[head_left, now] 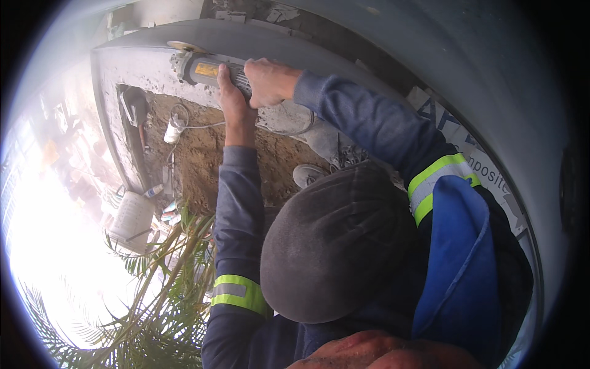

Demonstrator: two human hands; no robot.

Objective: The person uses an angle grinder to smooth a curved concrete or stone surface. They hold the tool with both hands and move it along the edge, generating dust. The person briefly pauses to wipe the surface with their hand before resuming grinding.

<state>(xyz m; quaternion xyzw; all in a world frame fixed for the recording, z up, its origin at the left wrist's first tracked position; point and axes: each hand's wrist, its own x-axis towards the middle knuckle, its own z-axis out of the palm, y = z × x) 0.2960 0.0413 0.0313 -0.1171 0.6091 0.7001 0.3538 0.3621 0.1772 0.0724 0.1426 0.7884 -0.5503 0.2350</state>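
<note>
A person in a dark cap (332, 246) and navy sleeves with reflective bands is in front of me. Their left hand (233, 101) and right hand (270, 83) grip a grey angle grinder (209, 71), whose disc (186, 46) is at a pale concrete edge (126, 67). Whether it spins I cannot tell. Neither of my own hands can be made out; a cropped reddish shape (375, 350) at the bottom edge is unclear.
Inside the concrete border are soil (196, 169), a trowel-like tool (134, 111), a white cylinder (174, 129), cable and shoes (307, 175). A white bucket (130, 221) and palm fronds (153, 283) are left. A curved grey surface (522, 135) runs along the right.
</note>
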